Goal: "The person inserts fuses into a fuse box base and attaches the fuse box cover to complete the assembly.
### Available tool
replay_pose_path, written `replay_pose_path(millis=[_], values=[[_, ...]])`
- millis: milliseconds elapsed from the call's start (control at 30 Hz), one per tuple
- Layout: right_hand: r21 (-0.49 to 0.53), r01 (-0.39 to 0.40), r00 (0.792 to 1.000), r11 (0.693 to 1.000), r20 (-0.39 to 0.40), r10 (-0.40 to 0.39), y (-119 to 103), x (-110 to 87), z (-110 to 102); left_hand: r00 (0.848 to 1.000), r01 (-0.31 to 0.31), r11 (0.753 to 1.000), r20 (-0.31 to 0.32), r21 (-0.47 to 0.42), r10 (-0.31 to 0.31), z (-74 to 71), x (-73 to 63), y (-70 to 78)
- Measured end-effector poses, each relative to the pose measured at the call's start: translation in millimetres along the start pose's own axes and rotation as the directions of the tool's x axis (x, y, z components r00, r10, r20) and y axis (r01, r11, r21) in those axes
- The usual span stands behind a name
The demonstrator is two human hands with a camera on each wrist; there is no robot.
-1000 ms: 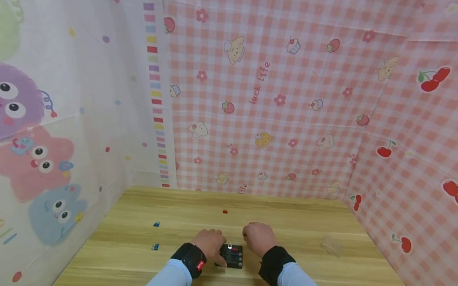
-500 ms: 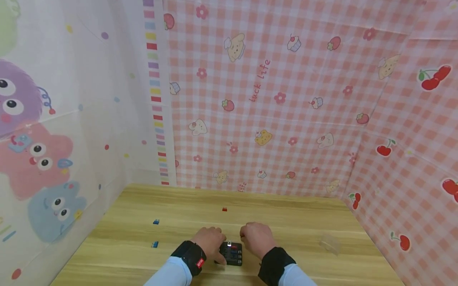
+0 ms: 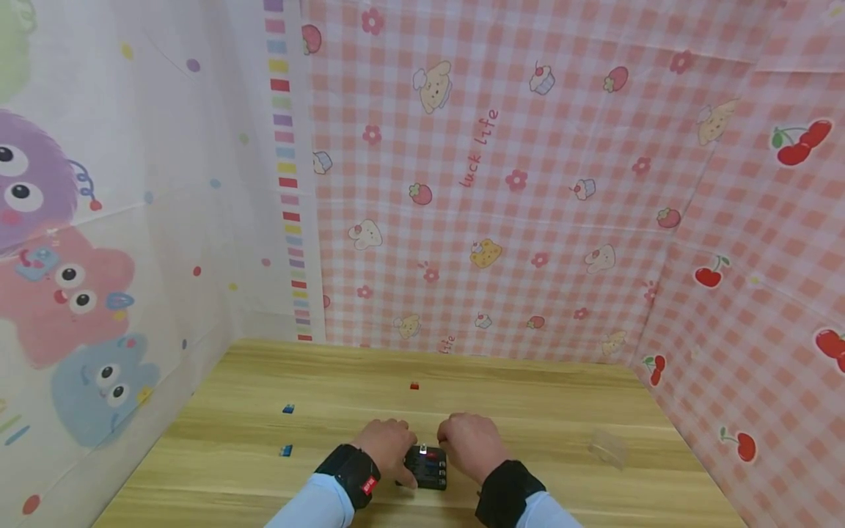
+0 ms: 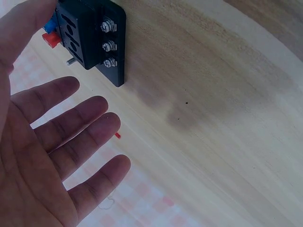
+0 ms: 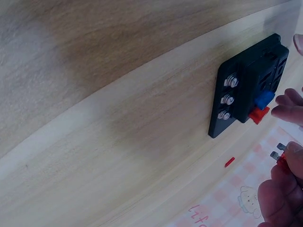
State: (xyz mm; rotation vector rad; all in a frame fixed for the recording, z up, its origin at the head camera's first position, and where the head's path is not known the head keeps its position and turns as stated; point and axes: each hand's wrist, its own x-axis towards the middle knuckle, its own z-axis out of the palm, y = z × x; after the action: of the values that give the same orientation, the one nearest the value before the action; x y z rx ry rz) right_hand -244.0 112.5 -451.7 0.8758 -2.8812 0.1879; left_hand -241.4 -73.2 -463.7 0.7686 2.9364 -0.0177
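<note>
A black fuse block (image 3: 429, 480) with screw terminals lies on the table between both hands. One blue blade fuse (image 5: 264, 100) and one red blade fuse (image 5: 258, 115) sit in its slots, side by side. My left hand (image 3: 388, 449) is at the block's left side; the left wrist view shows its thumb at the block and the other fingers spread, relaxed. Just right of the block, my right hand (image 3: 474, 441) pinches another red blade fuse (image 5: 282, 161) between thumb and fingers. Its two metal prongs point toward the block, apart from it, in the right wrist view.
A loose red fuse (image 3: 414, 386) lies behind the block. Two blue fuses (image 3: 288, 408) rest on the wooden table (image 3: 528, 396) at left. Toward the right is a clear plastic piece (image 3: 607, 449). Patterned cloth (image 3: 488, 183) hangs around the back and sides.
My right hand has shifted slightly left, closer to the fuse block. The left hand stays at the block. The head view has tilted a little.
</note>
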Motion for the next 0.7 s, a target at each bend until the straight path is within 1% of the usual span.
replay_pose_path(millis=[267,567,700], values=[[0.005,0.017,1.000,1.000,0.017,-0.017,-8.1,-2.6,-1.4,1.000,-0.004,1.000,-0.008,-0.007,0.004,0.4,0.5,0.3],[0.003,0.053,0.999,0.999,-0.006,-0.053,-10.2,-5.8,0.9,0.999,-0.027,1.000,-0.032,0.001,0.027,2.0,-0.8,1.1],[0.008,0.056,0.998,0.998,0.006,-0.057,-10.9,-6.3,1.5,0.999,-0.026,1.000,-0.024,0.008,0.026,1.7,-0.3,1.3]])
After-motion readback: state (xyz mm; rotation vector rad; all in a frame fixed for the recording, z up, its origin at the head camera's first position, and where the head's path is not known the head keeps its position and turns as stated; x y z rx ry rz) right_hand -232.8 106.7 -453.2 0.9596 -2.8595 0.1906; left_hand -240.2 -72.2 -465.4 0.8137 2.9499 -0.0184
